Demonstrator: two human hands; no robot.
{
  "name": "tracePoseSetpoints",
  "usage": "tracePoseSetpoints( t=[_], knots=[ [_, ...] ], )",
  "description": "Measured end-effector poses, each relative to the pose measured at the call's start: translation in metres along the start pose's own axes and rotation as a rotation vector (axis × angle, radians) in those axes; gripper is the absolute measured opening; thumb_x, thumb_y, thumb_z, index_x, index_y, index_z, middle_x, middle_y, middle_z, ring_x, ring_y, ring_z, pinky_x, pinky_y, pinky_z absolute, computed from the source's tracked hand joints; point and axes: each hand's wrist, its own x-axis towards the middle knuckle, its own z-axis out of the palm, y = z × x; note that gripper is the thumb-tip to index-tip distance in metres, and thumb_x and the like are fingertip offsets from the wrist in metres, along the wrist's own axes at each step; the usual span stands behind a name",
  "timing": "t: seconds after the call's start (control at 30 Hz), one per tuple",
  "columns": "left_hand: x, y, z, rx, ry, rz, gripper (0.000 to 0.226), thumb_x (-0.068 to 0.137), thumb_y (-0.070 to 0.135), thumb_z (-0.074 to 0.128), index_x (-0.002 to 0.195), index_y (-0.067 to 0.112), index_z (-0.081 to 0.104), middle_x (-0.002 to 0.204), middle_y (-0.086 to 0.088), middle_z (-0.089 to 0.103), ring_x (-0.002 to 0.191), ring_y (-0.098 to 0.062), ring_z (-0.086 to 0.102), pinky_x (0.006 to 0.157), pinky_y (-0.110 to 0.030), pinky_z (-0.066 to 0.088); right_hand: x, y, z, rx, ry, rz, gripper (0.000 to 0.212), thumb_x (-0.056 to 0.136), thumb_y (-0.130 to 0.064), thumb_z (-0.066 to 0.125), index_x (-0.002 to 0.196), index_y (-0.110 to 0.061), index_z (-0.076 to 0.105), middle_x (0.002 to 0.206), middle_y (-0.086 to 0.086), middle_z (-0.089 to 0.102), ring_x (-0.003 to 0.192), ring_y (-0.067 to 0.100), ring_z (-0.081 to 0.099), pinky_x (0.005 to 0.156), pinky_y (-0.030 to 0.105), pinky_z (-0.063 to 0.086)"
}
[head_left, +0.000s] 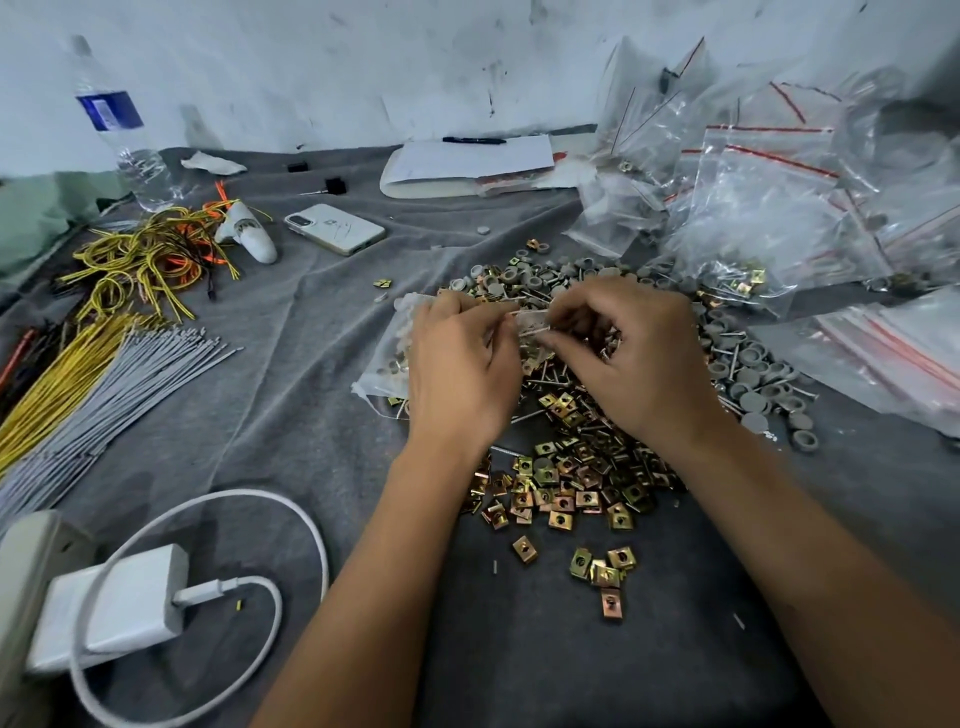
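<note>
We pinch a crinkly clear plastic bag (387, 358) in the curled fingers of our left grip (462, 364) and right grip (639, 358), above square brassy clips (566, 488) on the cloth-covered desk (291, 374).

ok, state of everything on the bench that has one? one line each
left hand: pinches the small bag's top edge
right hand: pinches the same edge
small bag: holds some parts; mouth hidden by fingers
water bottle: upright
phone: lying face down
charger: cable plugged in, set against the power strip
pen: lying on the paper pad
clip nuts: loose pile on the cloth
</note>
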Motion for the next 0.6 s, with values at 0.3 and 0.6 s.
tracePoseSetpoints(
  t=[0.3, 0.6],
  knots=[
    [0.002, 0.005, 0.000, -0.069, 0.180, -0.015, 0.036, 0.102, 0.024, 0.050, 0.128, 0.016, 0.074, 0.107, -0.002, 0.066, 0.109, -0.024, 0.055, 0.091, -0.030, 0.040, 0.001, -0.002, 0.005, 0.012, -0.036, -0.004, 0.024, 0.087, -0.013, 0.080, 0.110, -0.008, 0.078, 0.105, 0.005, 0.077, 0.094, 0.013, 0.071, 0.088, 0.028, 0.058],
    [0.008, -0.007, 0.002, -0.223, 0.249, -0.229, 0.029, 0.104, 0.017, 0.054, 0.101, -0.004, 0.073, 0.097, -0.013, 0.069, 0.101, -0.027, 0.061, 0.089, -0.037, 0.045, -0.003, 0.011, 0.007, -0.267, -0.636, -0.038, 0.038, 0.084, -0.053, 0.076, 0.109, -0.024, 0.075, 0.108, -0.004, 0.056, 0.109, 0.014, 0.038, 0.096, 0.039, 0.042]
  ],
)
